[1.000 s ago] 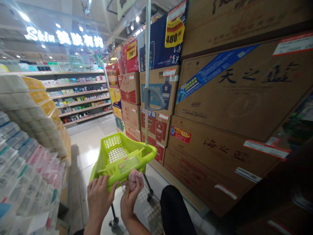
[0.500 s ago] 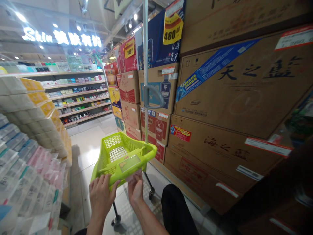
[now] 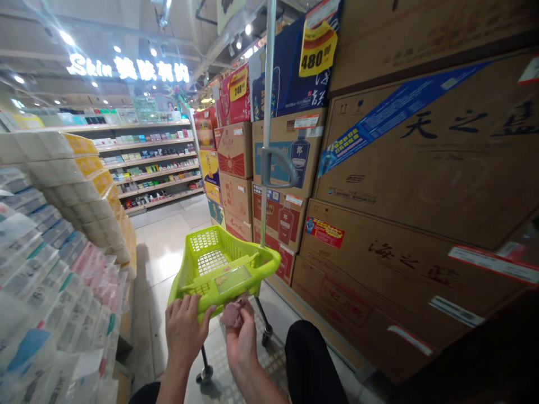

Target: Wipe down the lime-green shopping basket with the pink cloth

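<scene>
lime-green latticed cart (image 3: 269,266), dull-pink cloth (image 3: 233,315), brown cartons (image 3: 391,185), black trouser leg (image 3: 311,365)

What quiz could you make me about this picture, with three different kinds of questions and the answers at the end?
1. Which hand holds the crumpled pink cloth?
2. True or false: the left hand grips the edge of the green cart.
3. Fill in the blank: the yellow price tag on the blue box shows the big number ___.

Key:
1. The right hand.
2. True; its fingers curl over the edge.
3. 480.
</scene>
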### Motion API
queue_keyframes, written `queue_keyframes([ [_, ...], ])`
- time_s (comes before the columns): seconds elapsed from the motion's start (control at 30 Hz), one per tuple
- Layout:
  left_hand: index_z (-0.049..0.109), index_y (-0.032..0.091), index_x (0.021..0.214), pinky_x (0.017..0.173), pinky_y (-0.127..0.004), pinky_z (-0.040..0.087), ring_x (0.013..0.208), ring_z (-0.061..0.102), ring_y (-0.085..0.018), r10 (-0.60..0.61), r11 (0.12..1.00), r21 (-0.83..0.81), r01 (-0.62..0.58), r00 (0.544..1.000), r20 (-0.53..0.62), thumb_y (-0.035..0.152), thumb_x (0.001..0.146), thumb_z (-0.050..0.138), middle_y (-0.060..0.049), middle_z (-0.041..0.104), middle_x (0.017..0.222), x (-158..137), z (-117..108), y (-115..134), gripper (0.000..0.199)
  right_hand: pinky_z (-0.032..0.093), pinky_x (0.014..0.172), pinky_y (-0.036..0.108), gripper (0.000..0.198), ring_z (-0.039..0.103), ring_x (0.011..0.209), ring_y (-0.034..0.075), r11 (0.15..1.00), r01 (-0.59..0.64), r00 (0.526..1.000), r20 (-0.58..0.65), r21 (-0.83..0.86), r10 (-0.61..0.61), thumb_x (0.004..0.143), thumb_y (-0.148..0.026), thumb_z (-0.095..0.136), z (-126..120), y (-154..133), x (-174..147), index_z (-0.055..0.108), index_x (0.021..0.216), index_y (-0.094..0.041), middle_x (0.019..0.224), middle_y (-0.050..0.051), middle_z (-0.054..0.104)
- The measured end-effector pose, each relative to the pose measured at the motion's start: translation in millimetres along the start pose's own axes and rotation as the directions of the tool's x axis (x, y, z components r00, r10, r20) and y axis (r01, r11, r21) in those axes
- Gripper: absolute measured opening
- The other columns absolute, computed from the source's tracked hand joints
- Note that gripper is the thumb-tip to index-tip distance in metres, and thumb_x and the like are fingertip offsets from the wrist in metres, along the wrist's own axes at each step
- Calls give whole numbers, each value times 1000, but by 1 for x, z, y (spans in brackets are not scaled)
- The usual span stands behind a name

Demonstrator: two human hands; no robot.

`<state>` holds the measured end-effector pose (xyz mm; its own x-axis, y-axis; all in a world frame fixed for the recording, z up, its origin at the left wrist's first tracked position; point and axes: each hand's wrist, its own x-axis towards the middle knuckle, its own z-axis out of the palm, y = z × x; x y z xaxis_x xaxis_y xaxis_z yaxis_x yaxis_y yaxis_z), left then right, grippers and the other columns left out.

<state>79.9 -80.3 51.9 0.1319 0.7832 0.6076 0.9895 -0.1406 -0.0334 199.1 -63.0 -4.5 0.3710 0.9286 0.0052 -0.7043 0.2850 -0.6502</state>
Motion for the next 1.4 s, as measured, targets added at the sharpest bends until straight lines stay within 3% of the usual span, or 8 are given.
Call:
queue_keyframes([
  [0.13,62,20,103,86,-40,38,89,57,-25,5,999,-41,-5,1000,3,41,90,52,-7,68,94,-2,1,-3,27,56,81,30,29,66,99,16,988,-109,989,-109,-110,97,86,-31,51,3,-1,-45,54,115,-27,107,2,66],
  [0.23,62,19,104,87,-40,39,90,57,-25,2,999,-41,-2,1000,18,43,90,53,-7,67,94,-4,1,-7,29,49,97,38,39,56,121,21,870,193,978,17,-453,-208,89,-29,50,-10,-33,-28,53,128,-25,126,9,60],
  [0.33,61,19,102,87,-40,39,89,56,-25,5,999,-34,-4,1000,22,40,89,53,-7,67,93,-5,0,-8,26,39,105,48,33,46,130,27,385,520,787,252,-763,-562,90,-28,51,-22,-66,18,62,121,-21,136,14,51],
  [0.5,61,19,101,87,-40,39,88,55,-26,-15,999,-32,15,1000,-2,40,89,52,-7,66,92,-4,-1,1,25,31,106,57,31,38,135,30,-118,629,660,608,-768,-441,94,-20,44,-8,-57,32,65,117,-19,139,15,49],
  [0.67,62,20,101,86,-40,38,86,54,-25,-33,999,-42,34,999,13,41,90,51,-7,64,88,-5,0,8,27,35,105,47,48,46,127,25,-111,842,499,841,-527,-208,89,-8,41,3,-47,11,56,132,-22,134,10,57],
  [0.93,63,19,101,88,-42,37,88,53,-26,-65,996,-63,65,998,4,46,90,50,-8,63,89,-7,1,15,32,36,105,49,30,47,122,27,-108,699,679,704,-707,-209,87,-25,54,2,-84,69,67,114,-23,127,9,59],
  [1.17,64,20,98,87,-40,37,85,53,-25,-54,995,-79,54,999,-2,39,90,50,-7,62,84,-9,-3,13,25,41,102,40,35,51,115,22,-13,877,481,876,-481,30,83,-12,51,24,-79,32,65,112,-25,123,5,61],
  [1.4,64,18,100,87,-40,38,86,53,-25,-79,991,-105,77,997,-14,46,88,54,-7,63,86,-11,-1,19,32,46,91,34,43,59,101,21,-20,695,716,690,-718,111,73,-7,49,-4,-119,139,70,106,-23,112,6,66],
])
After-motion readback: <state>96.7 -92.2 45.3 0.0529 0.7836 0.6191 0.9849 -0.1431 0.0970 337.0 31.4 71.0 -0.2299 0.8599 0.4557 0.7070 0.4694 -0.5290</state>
